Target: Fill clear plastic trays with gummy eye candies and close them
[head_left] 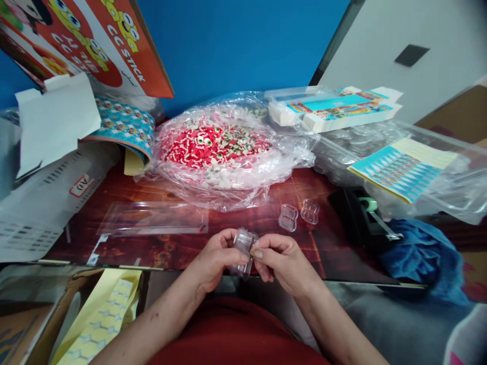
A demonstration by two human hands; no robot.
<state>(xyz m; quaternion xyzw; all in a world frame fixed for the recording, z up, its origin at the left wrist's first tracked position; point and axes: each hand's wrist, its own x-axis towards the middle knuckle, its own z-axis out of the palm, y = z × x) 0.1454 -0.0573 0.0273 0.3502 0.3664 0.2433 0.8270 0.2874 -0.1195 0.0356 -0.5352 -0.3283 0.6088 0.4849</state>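
We hold a clear plastic case (244,240) in our left hand (215,259), right hand (282,259) fingers pinching its edge, apparently working that edge, which calls for light, steady pressure.

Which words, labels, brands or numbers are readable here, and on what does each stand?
"CC STICK": orange carton.
"CC ST", the rest unclear: same carton, below Korean letters too blurred to read.
"AB", apparently: red-framed label on the white plastic basket.
Too small or blurred: any print on the blue boxes and sticker sheet.
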